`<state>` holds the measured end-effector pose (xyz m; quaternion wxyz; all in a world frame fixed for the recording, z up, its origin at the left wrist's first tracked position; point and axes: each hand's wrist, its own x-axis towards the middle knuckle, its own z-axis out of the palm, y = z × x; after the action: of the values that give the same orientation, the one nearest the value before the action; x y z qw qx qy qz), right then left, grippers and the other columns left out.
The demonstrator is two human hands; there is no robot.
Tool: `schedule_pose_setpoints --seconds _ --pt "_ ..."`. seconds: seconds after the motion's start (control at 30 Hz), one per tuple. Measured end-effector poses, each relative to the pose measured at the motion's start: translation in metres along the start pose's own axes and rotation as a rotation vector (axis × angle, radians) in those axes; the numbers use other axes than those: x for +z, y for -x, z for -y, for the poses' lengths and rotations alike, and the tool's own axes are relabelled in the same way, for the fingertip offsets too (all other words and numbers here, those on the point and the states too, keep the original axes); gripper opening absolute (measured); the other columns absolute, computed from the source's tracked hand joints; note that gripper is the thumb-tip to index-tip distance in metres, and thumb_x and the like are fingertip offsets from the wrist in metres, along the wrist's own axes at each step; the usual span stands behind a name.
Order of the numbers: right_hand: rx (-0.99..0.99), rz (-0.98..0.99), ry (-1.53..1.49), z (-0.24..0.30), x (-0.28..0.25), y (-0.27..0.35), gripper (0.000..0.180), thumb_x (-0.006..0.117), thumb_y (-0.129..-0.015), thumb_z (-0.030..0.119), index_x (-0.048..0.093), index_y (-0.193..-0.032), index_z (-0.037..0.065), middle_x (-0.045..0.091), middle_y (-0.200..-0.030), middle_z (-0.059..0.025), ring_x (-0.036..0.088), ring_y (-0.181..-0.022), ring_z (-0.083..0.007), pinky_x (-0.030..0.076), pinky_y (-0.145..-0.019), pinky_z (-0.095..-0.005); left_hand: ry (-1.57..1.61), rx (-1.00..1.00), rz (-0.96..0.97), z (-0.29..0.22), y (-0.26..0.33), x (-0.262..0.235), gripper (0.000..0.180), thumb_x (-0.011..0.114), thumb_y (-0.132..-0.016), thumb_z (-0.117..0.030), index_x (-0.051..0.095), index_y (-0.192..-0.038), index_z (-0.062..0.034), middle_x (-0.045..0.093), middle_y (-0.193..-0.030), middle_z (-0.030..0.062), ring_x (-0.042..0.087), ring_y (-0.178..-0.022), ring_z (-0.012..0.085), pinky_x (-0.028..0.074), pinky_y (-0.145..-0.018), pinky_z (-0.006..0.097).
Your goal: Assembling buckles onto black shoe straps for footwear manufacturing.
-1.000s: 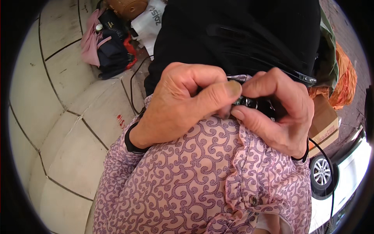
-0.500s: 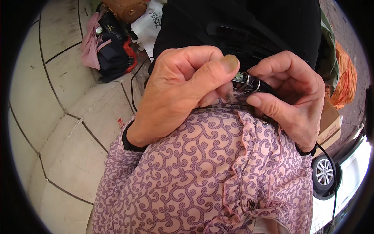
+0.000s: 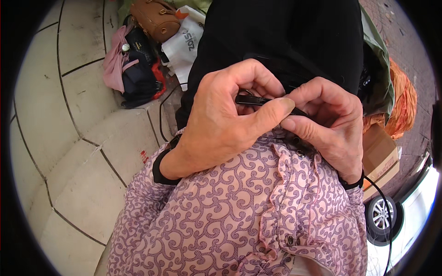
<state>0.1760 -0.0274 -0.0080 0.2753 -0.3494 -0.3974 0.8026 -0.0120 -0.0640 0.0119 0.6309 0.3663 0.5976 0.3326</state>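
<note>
Above my lap, my left hand (image 3: 221, 124) and my right hand (image 3: 329, 122) meet at the fingertips around a thin, glossy black strap (image 3: 252, 100). One end of the strap shows inside the curl of my left fingers, beside a small metal ring (image 3: 245, 92). My left thumb presses on the strap near its middle. The other stretch runs between my right thumb and forefinger, where most of it is hidden. Exactly what kind of strap this is cannot be made out. Both hands are closed in a pinch.
Left of me runs a pale tiled ledge (image 3: 92, 184). On it lie a brown handbag (image 3: 156, 20), a white bag (image 3: 184, 48) and a dark bag (image 3: 138, 83) with pink cloth. At right are orange cloth (image 3: 403, 101), a cardboard box (image 3: 380, 154) and a car wheel (image 3: 381, 214).
My hands have drawn closer together. The strap's metal loops, earlier showing between the hands, are now mostly covered, and its smooth black end shows inside my left hand.
</note>
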Motion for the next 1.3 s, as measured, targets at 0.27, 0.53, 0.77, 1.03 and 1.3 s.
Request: schedule_pose_setpoints --seconds 0.27,0.53,0.77,1.03,1.3 --pt "-0.047 -0.003 0.088 0.000 -0.009 0.000 0.027 0.075 -0.074 -0.010 0.063 -0.098 -0.007 0.064 -0.094 -0.0088 0.064 -0.087 -0.0123 0.052 -0.081 -0.0239 -0.001 0.136 -0.163 0.002 -0.001 0.006 0.013 0.070 -0.076 0.003 0.061 -0.086 0.0015 0.061 -0.081 0.0036 0.055 -0.070 0.0057 0.044 -0.062 0.018" --pt "-0.064 0.081 0.333 0.006 -0.011 0.007 0.022 0.075 -0.075 -0.009 0.065 -0.095 -0.008 0.065 -0.091 -0.0099 0.065 -0.086 -0.0129 0.052 -0.079 -0.0235 -0.225 0.130 -0.135 0.000 0.017 -0.003 0.013 0.068 -0.074 0.006 0.060 -0.084 0.0018 0.060 -0.082 0.0040 0.055 -0.072 0.0056 0.043 -0.062 0.019" --pt "-0.023 -0.174 0.003 0.015 -0.017 0.006 0.025 0.076 -0.077 -0.002 0.062 -0.098 -0.005 0.064 -0.081 -0.0055 0.052 -0.060 -0.0029 0.039 -0.053 -0.0153 0.248 0.084 -0.296 0.012 0.011 -0.050 0.011 0.055 -0.091 -0.009 0.062 -0.091 -0.0004 0.062 -0.073 0.0037 0.051 -0.055 0.0024 0.037 -0.048 0.016" --pt "-0.116 -0.210 0.064 0.014 0.006 0.008 0.032 0.076 -0.079 0.006 0.060 -0.104 -0.004 0.064 -0.082 -0.0067 0.050 -0.056 -0.0041 0.034 -0.048 -0.0150 0.398 -0.109 0.067 0.007 0.018 -0.021 0.022 0.052 -0.093 -0.018 0.059 -0.101 0.0014 0.062 -0.085 0.0092 0.054 -0.067 0.0089 0.041 -0.058 0.019" --pt "-0.269 -0.143 0.108 0.002 0.005 0.005 0.033 0.076 -0.073 -0.006 0.062 -0.104 -0.004 0.064 -0.094 -0.0073 0.061 -0.081 -0.0103 0.047 -0.068 -0.0194 0.334 0.068 0.137 0.003 0.009 -0.004 0.024 0.059 -0.093 -0.015 0.059 -0.110 0.0020 0.063 -0.091 0.0073 0.060 -0.076 0.0097 0.047 -0.068 0.020"
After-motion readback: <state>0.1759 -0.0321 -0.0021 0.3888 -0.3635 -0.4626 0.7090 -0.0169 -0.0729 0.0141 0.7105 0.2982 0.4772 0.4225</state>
